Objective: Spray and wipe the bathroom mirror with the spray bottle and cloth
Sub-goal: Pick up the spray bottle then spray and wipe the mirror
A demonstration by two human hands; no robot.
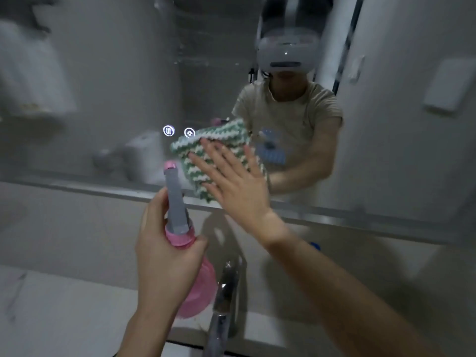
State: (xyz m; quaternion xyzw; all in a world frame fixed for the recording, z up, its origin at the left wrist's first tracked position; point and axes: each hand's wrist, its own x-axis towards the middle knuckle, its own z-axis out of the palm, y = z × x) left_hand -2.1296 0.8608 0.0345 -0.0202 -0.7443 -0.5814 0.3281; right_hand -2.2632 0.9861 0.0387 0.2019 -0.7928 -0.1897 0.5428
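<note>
Nearest my view, both forearms reach up and forward from the bottom edge. My left hand [164,243] is raised at chest height with its fingers and thumb curled round the neck of the spray bottle [180,228], gripping it just at the pink collar; the grey spray head rises above my knuckles, its pink nozzle tip pointing toward the glass, and the translucent pink body hangs below my palm.

My right arm stretches diagonally to the mirror [103,86]. My right hand [237,184] lies flat, fingers straight and spread, pressing the cloth [206,150] against the glass near the mirror's lower edge. I see a green-and-white zigzag weave on the cloth, which spreads past my fingertips up and to the left.

Just left of the cloth, two small lit round icons [179,131] glow in the glass. Fine droplets speckle the mirror higher up. Below my hands stands a chrome faucet [222,305], beside the bottle's body.
</note>
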